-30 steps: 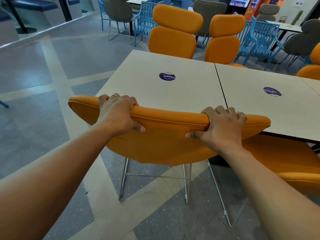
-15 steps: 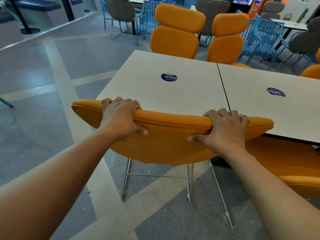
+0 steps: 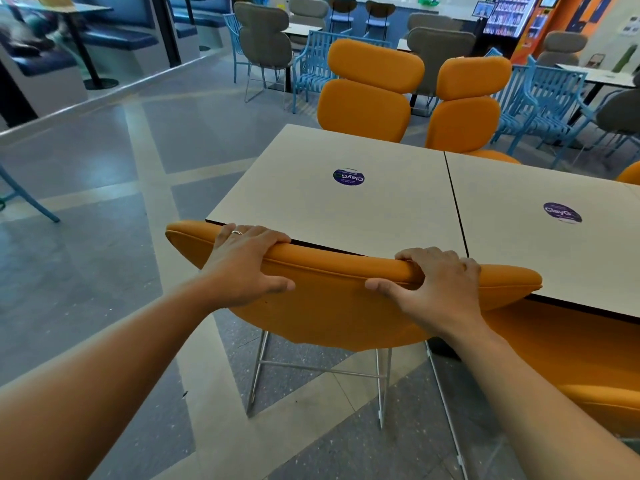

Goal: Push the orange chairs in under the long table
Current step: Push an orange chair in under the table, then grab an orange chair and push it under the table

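An orange chair [image 3: 332, 306] with thin metal legs stands at the near edge of the long white table [image 3: 349, 216]. Its backrest top overlaps the table's edge. My left hand [image 3: 242, 265] grips the backrest top on the left, fingers over the rim. My right hand [image 3: 433, 285] grips it on the right. A second orange chair [image 3: 571, 358] sits beside it at the right, partly under the table. Two tall orange chairs [image 3: 367, 91] [image 3: 467, 105] stand at the table's far side.
Blue slatted chairs [image 3: 540, 98] and grey chairs [image 3: 266, 39] crowd the space behind the table. A blue chair leg [image 3: 27, 199] pokes in at the left. Grey tiled floor [image 3: 104, 237] lies open to the left. A vending machine [image 3: 509, 15] stands far back.
The chair's backrest has moved forward toward the table, its top edge now overlapping the tabletop's near edge. Both hands keep the same grip.
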